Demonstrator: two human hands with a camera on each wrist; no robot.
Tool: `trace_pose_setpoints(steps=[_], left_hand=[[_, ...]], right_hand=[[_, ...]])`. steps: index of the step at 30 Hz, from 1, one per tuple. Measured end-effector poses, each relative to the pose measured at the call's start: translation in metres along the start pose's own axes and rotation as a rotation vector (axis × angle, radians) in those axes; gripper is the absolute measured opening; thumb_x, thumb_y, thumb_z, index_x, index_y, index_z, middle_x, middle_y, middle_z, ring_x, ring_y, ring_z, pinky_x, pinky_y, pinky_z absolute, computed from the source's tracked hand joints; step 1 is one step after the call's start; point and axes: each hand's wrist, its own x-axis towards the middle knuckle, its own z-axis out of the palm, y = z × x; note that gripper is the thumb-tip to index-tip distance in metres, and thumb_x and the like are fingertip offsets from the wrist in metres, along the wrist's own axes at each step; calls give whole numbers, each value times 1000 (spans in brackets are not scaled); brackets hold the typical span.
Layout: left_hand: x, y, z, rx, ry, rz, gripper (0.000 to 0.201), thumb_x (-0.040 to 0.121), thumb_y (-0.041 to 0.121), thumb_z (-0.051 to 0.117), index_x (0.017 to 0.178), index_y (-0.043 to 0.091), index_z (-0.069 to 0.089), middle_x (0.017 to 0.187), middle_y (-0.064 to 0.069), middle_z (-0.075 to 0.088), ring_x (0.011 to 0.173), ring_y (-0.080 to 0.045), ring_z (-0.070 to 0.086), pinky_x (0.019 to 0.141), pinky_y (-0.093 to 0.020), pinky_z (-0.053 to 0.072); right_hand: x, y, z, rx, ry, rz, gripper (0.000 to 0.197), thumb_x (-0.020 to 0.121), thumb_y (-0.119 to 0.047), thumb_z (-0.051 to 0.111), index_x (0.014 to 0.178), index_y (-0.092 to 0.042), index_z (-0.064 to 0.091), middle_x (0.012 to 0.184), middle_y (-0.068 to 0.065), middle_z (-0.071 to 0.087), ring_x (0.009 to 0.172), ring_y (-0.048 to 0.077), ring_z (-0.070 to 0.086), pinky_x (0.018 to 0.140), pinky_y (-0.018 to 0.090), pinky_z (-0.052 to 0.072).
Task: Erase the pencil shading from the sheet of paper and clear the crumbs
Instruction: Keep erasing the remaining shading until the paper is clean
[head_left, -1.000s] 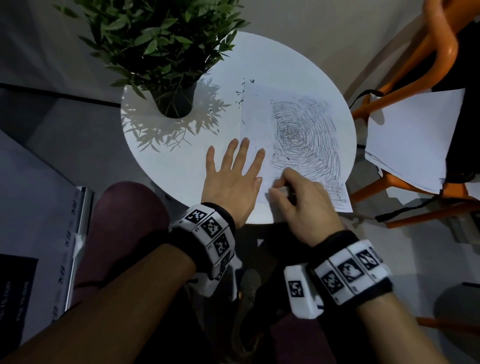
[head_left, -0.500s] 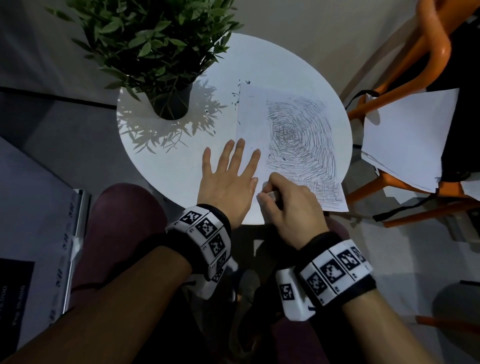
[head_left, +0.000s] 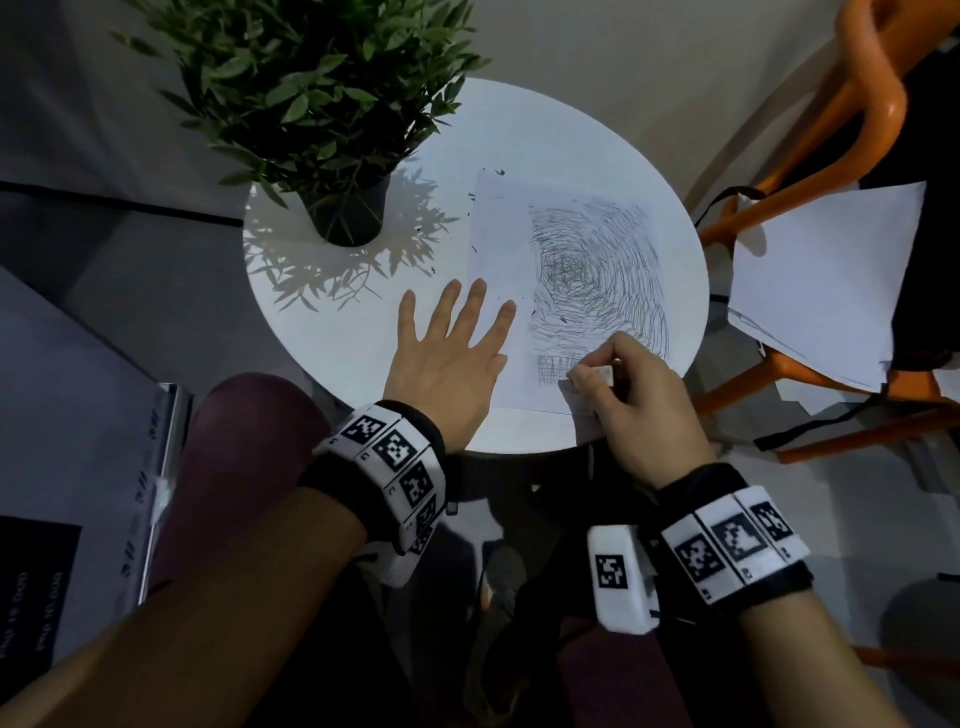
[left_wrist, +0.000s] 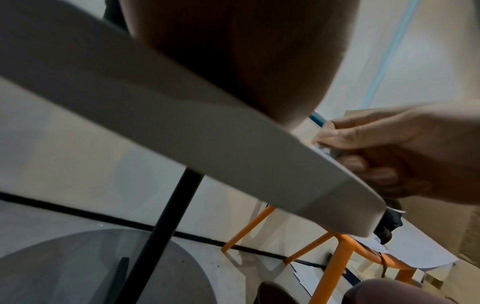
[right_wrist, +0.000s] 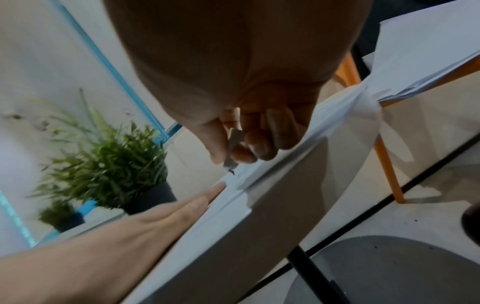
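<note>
My sheet of paper (head_left: 498, 291) lies right of centre on the round desk (head_left: 332, 332), shading mostly intact. My right hand (head_left: 631, 400) pinches the eraser (head_left: 597, 375), now further right on the lower shading than before. My left hand (head_left: 441, 358) stays flat, fingers spread, pinning the sheet's left edge.

One plant (head_left: 317, 98) (potted), two hands
</note>
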Motion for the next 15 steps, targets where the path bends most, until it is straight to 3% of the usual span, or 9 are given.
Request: trace_pose_setpoints(steps=[1, 3, 8, 15], left_hand=[[-1, -1, 1, -15, 9, -1, 55, 107, 38, 8, 158, 29, -11, 167, -6, -14, 153, -28, -13, 119, -60, -8], [-2, -2, 2, -32, 23, -6, 55, 107, 39, 8, 158, 31, -10, 167, -4, -14, 153, -27, -13, 119, -59, -7], [-1, -2, 4, -17, 26, -2, 55, 107, 39, 10, 158, 32, -11, 167, -4, -15, 153, -27, -14, 119, -60, -7], [-1, -2, 4, -20, 23, -11, 55, 107, 39, 7, 157, 32, -13, 166, -5, -15, 153, -27, -14, 119, -60, -7]], right_hand=[[1, -4, 5, -14, -11, -15, 14, 94, -27, 61, 84, -21, 55, 72, -8, 63, 69, 3, 57, 63, 30, 43], [2, -16, 20, -41, -49, -54, 13, 94, -27, 60, 85, -20, 55, 68, -9, 60, 67, 3, 55, 60, 27, 38], [-2, -32, 51, -137, -88, -128, 14, 95, -31, 56, 88, -19, 53, 57, -10, 46, 64, 21, 48, 60, 38, 42], [-12, -19, 28, -260, -39, -131, 13, 92, -28, 58, 85, -21, 51, 68, -9, 58, 71, 28, 57, 63, 39, 46]])
